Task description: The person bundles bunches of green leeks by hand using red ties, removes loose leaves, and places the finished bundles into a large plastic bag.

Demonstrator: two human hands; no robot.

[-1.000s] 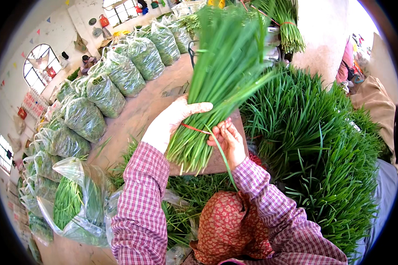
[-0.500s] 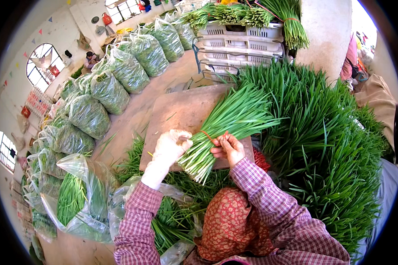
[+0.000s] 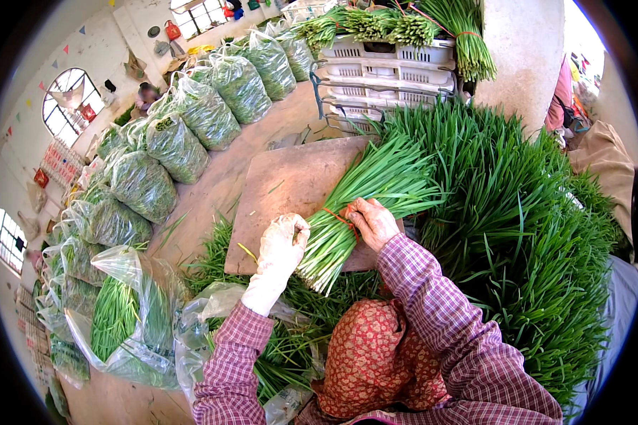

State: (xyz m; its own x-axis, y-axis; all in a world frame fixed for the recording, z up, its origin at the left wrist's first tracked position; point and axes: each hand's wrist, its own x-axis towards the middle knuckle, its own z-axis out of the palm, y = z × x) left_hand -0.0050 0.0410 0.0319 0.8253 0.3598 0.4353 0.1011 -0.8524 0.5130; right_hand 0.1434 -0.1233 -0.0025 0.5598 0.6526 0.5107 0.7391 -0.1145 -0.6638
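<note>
A bunch of green garlic chives lies slantwise on a brown board, its pale stem ends toward me and its leaves pointing up and right. An orange-red tie crosses the stems. My right hand rests on the right side of the bunch, its fingers pinched on the tie. My left hand, in a whitish glove, is beside the stems on the left with its fingers curled closed. What those fingers hold, if anything, is hidden.
Loose chives form a big heap on the right. Stacked white crates bearing tied bunches stand behind the board. Filled clear bags line the left; an open bag holds chives. A person is far back.
My right hand has moved up onto the bunch, turned back-up, drawing the tie across the stems. My left hand has shifted slightly, its fingers still curled beside the stems.
</note>
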